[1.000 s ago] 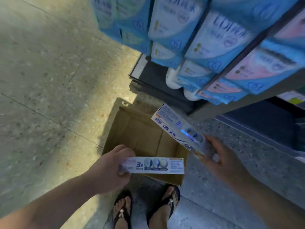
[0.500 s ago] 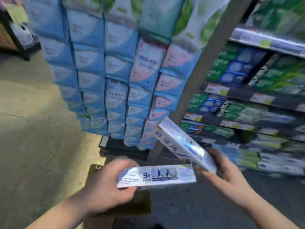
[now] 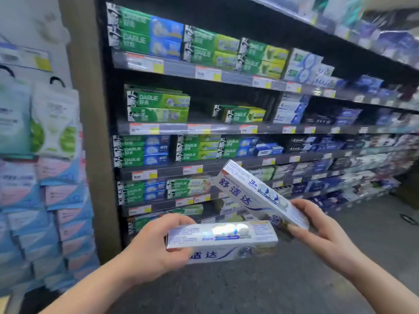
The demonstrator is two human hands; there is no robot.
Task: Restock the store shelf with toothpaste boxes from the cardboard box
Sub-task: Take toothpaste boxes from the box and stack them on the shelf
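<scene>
two sensodyne boxes in hand, facing the toothpaste shelf

my left hand (image 3: 154, 250) grips a level white box (image 3: 226, 239) by its left end, fingers curled over the top edge and thumb on the near face. its lower face reads "适达". my right hand (image 3: 322, 232) holds a tilted white box (image 3: 254, 196) by its lower right end, fingers wrapped round it. this one rises to the left and reads "sensodyne", "舒适达" and "3". the two boxes come close at the level one's right end; i cannot tell if they touch. both are held in the air in front of the store shelf (image 3: 226, 129), low against its lower tiers.

green darlie boxes (image 3: 158, 105) fill the left end of each tier, and yellow price tags (image 3: 145, 129) line the front rails. on the second tier from the top a dark gap (image 3: 201, 107) lies between two darlie stacks.
</scene>
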